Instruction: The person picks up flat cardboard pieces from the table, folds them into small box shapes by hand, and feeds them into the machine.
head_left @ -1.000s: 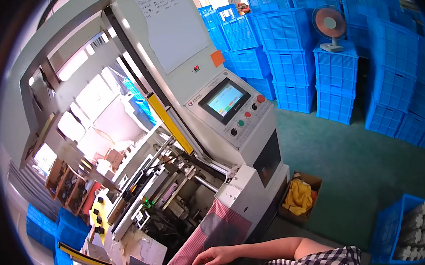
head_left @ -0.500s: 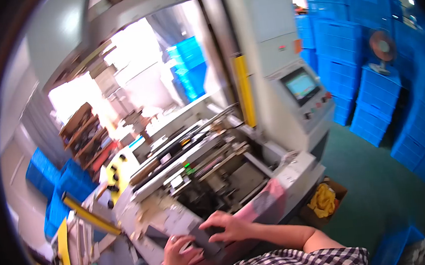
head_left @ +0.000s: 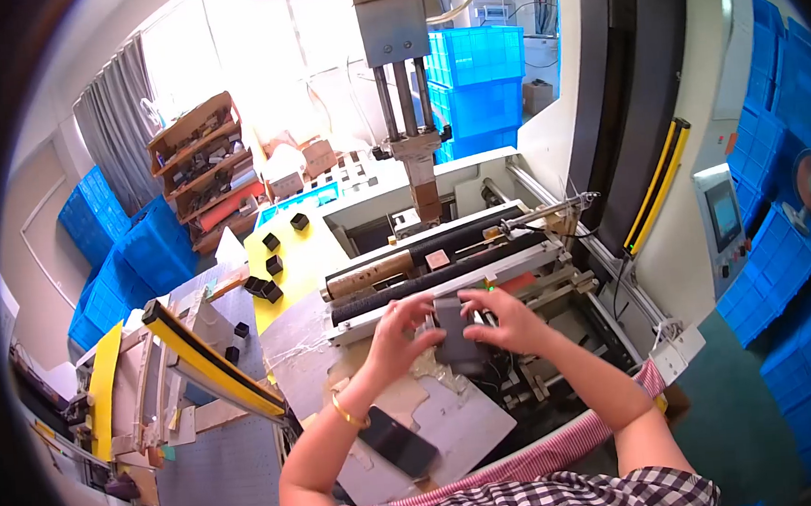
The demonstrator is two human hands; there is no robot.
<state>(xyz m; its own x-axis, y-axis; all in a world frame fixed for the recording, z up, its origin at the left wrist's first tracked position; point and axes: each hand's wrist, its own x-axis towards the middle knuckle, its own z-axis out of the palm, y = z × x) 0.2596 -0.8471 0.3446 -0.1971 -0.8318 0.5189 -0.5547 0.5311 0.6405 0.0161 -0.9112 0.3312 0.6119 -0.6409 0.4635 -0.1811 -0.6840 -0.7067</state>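
Note:
A dark grey rectangular box (head_left: 455,334), slightly blurred, is held between my two hands above the front part of a machine. My left hand (head_left: 400,340), with a gold bangle at the wrist, grips its left side with thumb and fingers. On the opposite side, my right hand (head_left: 512,323) has its fingertips at the upper edge and its thumb along the side. Below my left wrist, a dark flat phone-like slab (head_left: 397,442) lies on the grey machine plate (head_left: 474,427). Crumpled clear film lies near the box. Just beyond my hands runs a black roller (head_left: 408,290).
A vertical press head (head_left: 412,149) hangs over the rollers. Several small black boxes (head_left: 275,264) stand on a yellow sheet (head_left: 297,251) at left. Yellow guard bars (head_left: 211,361) flank both sides. A control screen (head_left: 724,212) and blue crates (head_left: 795,310) are at right.
My view has turned, showing more of the machine's left side. Both hands have moved up from the machine's front edge to over its bed, with the grey box between them.

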